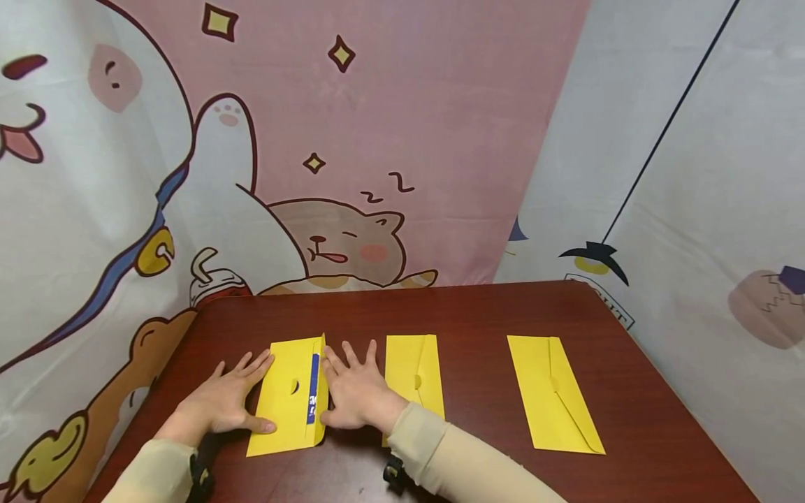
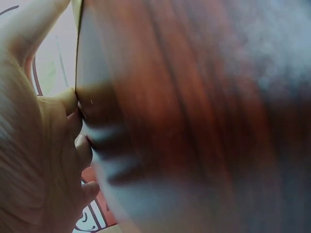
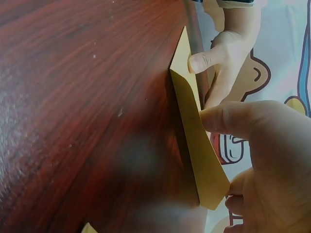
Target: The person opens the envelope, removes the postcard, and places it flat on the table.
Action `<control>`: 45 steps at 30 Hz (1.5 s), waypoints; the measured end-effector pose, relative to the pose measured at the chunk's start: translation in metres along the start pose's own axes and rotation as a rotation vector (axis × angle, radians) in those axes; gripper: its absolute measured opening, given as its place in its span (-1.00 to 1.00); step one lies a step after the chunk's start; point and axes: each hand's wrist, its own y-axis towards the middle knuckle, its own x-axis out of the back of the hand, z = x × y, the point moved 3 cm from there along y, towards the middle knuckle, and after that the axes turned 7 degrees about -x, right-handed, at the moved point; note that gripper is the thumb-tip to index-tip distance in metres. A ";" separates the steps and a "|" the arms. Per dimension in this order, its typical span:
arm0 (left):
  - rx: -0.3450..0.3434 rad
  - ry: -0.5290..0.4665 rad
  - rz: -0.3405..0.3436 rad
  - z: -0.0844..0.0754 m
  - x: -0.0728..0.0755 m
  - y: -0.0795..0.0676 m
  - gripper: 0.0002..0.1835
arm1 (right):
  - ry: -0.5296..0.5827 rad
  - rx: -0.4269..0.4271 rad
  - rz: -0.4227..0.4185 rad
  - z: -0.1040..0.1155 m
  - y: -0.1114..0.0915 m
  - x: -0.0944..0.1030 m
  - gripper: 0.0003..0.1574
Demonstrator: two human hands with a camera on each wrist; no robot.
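A yellow envelope lies on the table at the left, a curved slit in its face. Along its right side a flap stands raised, and beside the fold shows a blue strip with white print. My left hand rests on the envelope's left edge, its thumb on the near part and its fingers spread towards the far corner. Fingers extended, my right hand touches the raised flap from the right. In the left wrist view, the left hand touches the envelope's edge; most of the envelope is hidden there.
Two more yellow envelopes lie with flaps folded over: one in the middle, partly behind the right forearm, and one at the right. The dark red-brown table meets a cartoon-printed cloth at the back and sides.
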 end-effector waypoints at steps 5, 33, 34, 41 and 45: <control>-0.002 0.003 0.004 -0.002 0.001 -0.001 0.56 | -0.011 -0.011 0.010 -0.001 0.000 -0.001 0.28; 0.016 0.014 0.024 -0.008 0.006 0.005 0.60 | 0.049 0.049 0.054 0.002 0.006 -0.021 0.17; 0.017 0.013 0.028 -0.009 0.007 0.005 0.60 | 0.052 0.055 0.058 0.002 0.006 -0.022 0.16; 0.033 -0.019 0.057 -0.014 0.011 0.008 0.61 | 0.074 0.071 0.072 0.002 0.005 -0.024 0.14; 0.047 -0.042 0.078 -0.017 0.013 0.010 0.60 | 0.093 0.063 0.081 0.001 0.005 -0.025 0.14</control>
